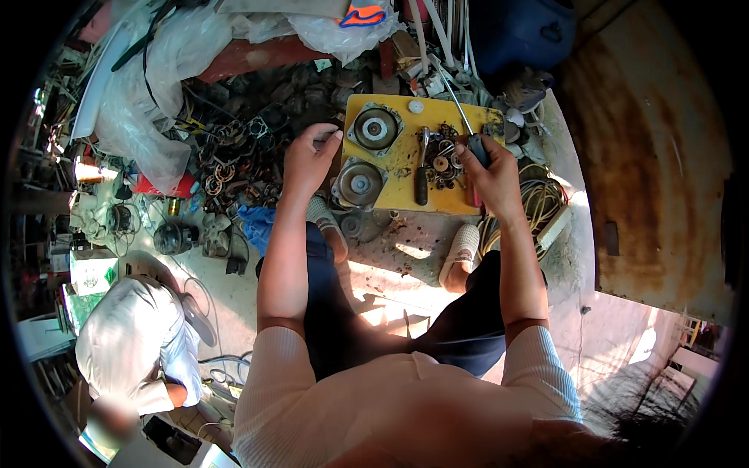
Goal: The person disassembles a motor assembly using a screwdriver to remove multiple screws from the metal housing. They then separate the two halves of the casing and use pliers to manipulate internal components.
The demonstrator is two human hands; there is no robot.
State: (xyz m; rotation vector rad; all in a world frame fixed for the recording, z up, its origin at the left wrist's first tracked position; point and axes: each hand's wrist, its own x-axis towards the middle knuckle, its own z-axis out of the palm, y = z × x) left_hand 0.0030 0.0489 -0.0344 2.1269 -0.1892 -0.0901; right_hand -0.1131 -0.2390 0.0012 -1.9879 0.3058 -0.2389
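My right hand (493, 175) is closed around the dark handle of a long screwdriver (453, 97), its shaft pointing up and left over a yellow board (406, 201). My left hand (310, 158) is at the board's left edge, with thumb and index finger curled toward each other; whatever they may hold is too small or hidden to make out. Beside it on the board lie two round metal motor end covers (376, 129). Between the covers and my right hand are a black-handled tool (421, 175) and a pile of small round parts (443, 160). A red handle (473, 195) shows below my right hand.
Heaped metal parts and clear plastic sheeting (148, 101) fill the area left of the board. A blue barrel (523, 35) stands behind. Coiled cable (542, 199) and a rusty metal panel (663, 156) are at the right. Another person (133, 335) crouches at lower left.
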